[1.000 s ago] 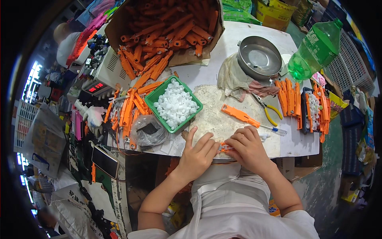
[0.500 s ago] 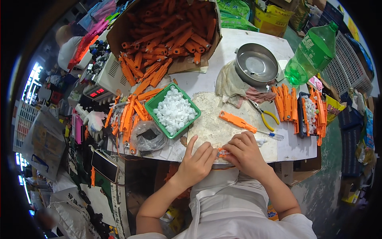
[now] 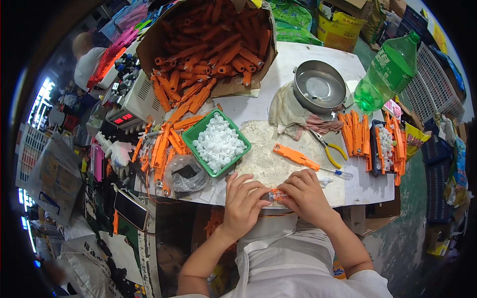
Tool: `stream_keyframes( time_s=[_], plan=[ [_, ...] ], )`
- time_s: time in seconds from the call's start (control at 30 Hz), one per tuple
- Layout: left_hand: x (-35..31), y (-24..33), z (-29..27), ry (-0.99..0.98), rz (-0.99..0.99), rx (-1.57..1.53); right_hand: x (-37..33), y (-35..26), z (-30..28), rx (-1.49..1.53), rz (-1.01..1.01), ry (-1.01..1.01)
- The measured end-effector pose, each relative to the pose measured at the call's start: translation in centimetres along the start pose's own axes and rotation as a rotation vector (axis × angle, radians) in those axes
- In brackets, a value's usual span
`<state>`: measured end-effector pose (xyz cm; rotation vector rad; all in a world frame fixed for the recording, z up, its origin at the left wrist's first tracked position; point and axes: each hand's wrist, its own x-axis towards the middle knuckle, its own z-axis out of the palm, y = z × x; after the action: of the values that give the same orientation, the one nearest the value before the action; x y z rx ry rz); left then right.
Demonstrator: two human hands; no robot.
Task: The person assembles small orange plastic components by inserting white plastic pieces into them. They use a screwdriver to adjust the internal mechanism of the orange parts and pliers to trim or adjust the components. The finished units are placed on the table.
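Observation:
At the table's near edge, my right hand [image 3: 305,197] pinches a small orange plastic part [image 3: 279,194] with pale pieces in it. My left hand [image 3: 244,202] is closed at the part's left end, thumb and fingertips together around a small dark grey piece [image 3: 267,197]. An orange plastic shell [image 3: 296,156] lies just beyond my hands. To its right rest a clear screwdriver [image 3: 338,173] with a blue section and pliers with yellow handles [image 3: 332,151]. Left of these stands a green basket [image 3: 189,135] filled with small white plastic caps [image 3: 218,144].
A cardboard box [image 3: 268,59] of orange shells spills onto the far left. A metal bowl [image 3: 320,85] sits on a rag [image 3: 285,109], beside a green bottle [image 3: 387,72]. More orange shells [image 3: 355,131] and a dark tray lie right. A clear bag [image 3: 186,174] lies near left.
My left hand's raised index finger has come down, and its fingertips now hold a small dark grey piece beside the orange part. My right hand stays on that part. The view has shifted slightly.

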<state>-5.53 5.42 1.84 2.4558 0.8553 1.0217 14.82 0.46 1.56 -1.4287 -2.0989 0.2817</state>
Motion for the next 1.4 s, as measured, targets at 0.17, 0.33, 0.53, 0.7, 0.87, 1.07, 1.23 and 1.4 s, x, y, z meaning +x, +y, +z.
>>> stream_keyframes(
  time_s=[0.17, 0.33, 0.53, 0.7, 0.87, 1.07, 1.23, 1.4],
  plan=[
    [0.2, 1.1, 0.2, 0.010, -0.199, -0.409, 0.5, -2.4, -1.8, 0.088, 0.013, 0.236],
    [0.6, 1.8, 0.1, 0.015, -0.182, -0.467, 1.1, -3.6, -3.4, 0.009, -0.130, 0.297],
    [1.2, 2.2, 0.0, 0.050, -0.058, -0.257, 1.0, -4.0, -3.9, -0.121, -0.126, 0.297],
    [0.9, 2.8, 0.6, 0.137, 0.040, 0.014, 0.6, -3.7, -3.6, -0.117, -0.035, 0.213],
    [1.1, 2.8, 0.5, 0.124, -0.047, -0.198, 0.3, -4.2, -4.1, -0.069, -0.029, 0.290],
    [0.8, 3.4, 1.2, 0.114, -0.151, -0.560, 0.3, -5.2, -4.7, -0.055, -0.090, 0.332],
    [0.5, 3.4, 1.7, 0.123, -0.137, -0.672, 0.1, -5.7, -5.3, -0.012, -0.091, 0.327],
    [0.6, 3.6, 1.5, 0.131, -0.121, -0.632, 0.0, -5.9, -5.5, -0.016, -0.096, 0.317]
  ],
)
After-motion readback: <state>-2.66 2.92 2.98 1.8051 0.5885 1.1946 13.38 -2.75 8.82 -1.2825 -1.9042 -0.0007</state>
